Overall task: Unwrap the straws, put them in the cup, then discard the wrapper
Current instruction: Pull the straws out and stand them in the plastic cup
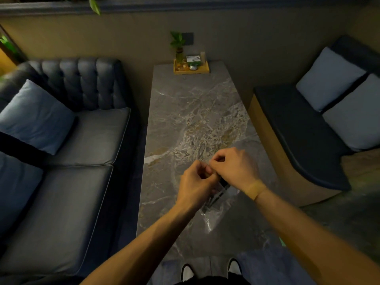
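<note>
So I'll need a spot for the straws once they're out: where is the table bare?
The marble table lies bare from the wooden tray at its far end down to the hands. It is crowded where the left hand and right hand hold the straw packet.

clear wrapper with dark straws inside, hanging slanted above worktop, top end pinched between both hands, lower end loose, cup can't be made out

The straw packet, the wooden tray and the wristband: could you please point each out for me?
straw packet point(216, 199): head view, on its clear wrapper below the hands.
wooden tray point(191, 71): head view, on its front wall.
wristband point(256, 189): head view, on the band's top.
</note>
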The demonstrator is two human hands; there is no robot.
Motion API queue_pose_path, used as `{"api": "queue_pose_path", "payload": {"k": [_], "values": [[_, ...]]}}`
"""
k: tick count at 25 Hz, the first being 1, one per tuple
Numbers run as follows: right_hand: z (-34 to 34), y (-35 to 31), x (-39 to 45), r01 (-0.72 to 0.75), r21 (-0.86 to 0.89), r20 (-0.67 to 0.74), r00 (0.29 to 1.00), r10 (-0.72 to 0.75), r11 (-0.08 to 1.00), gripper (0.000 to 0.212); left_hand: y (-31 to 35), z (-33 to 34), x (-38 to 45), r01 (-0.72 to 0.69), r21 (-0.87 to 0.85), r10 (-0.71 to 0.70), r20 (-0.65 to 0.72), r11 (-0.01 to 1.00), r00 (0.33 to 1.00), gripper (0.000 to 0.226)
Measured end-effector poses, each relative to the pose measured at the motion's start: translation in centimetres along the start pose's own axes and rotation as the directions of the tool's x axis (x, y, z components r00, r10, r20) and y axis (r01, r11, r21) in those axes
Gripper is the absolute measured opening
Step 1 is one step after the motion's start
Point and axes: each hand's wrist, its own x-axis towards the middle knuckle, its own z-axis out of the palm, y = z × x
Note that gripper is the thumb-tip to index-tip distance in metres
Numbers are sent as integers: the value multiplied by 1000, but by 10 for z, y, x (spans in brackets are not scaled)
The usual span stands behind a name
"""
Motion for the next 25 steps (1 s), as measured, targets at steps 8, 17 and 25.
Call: {"api": "queue_pose_path", "payload": {"k": [8, 17, 25], "values": [[-28, 13, 9, 147, 229, 27, 987, -157, 962, 13, -71, -50, 24, 353, -198, -379, -114, 914, 918, 12], [-64, 8, 21, 217, 377, -11, 973, -230, 901, 13, -131, -55, 54, 521, -463, -557, 69, 717, 828, 38], [-82, 29, 34, 94, 518, -35, 995, -89, 850, 14, -134, -63, 62, 393, -517, -457, 5, 760, 890, 8]]}}
